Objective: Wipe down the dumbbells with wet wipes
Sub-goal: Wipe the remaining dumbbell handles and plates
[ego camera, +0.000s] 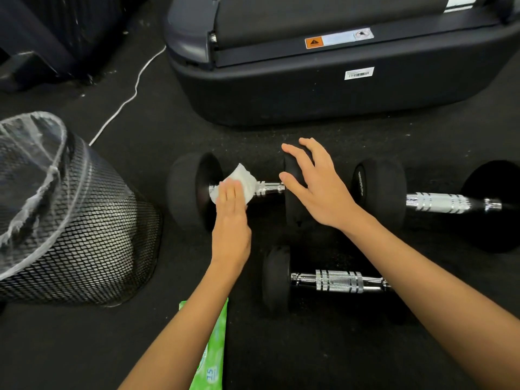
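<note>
Head view: a white wet wipe [239, 182] is pressed onto the chrome handle of the far-left dumbbell [194, 190] by the left hand [232, 220], fingers flat and together over the wipe. That dumbbell's right weight is steadied by the right hand [318, 187], fingers spread across its top. A second dumbbell [439, 202] lies just right of it on the black floor [56, 347], a third [334, 281] just in front. The mesh bin [73, 220] stands to its left, the green wipes pack [213, 347] nearer the camera.
</note>
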